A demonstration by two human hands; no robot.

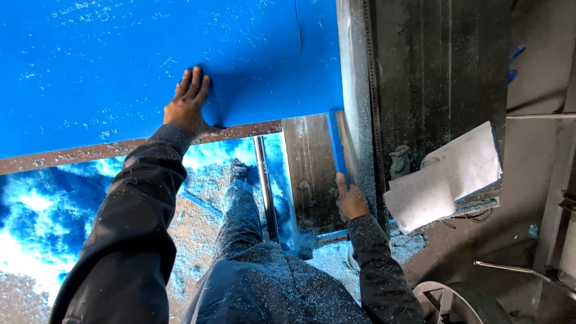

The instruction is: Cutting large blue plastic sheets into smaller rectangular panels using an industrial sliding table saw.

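**Poster:** Up on the saw table, the left hand [189, 102] lies flat on the big blue panel [120, 66], palm down and fingers spread, close to the panel's near edge. It isn't gripping anything, only pressing on the surface. The panel covers most of the top left and is dusted with pale shavings.

**Reply:** And the other hand?

**Poster:** The right hand [350, 201] sits lower, beside the metal fence [355, 90]. Its fingers are closed on the near end of a thin blue strip [335, 141], which runs away from the person along the fence, just right of the panel's corner. Strip and panel look apart, or barely touching; I can't tell which.

**Reply:** What else is around?

**Poster:** A stack of white papers [447, 177] lies on the dark machine bed to the right, well clear of both hands. Blue sawdust [36, 210] is heaped on the floor under the table, and it speckles the dark sleeves and trousers too. A round steel rail [264, 180] runs below the panel's edge, between the person's leg and the strip.
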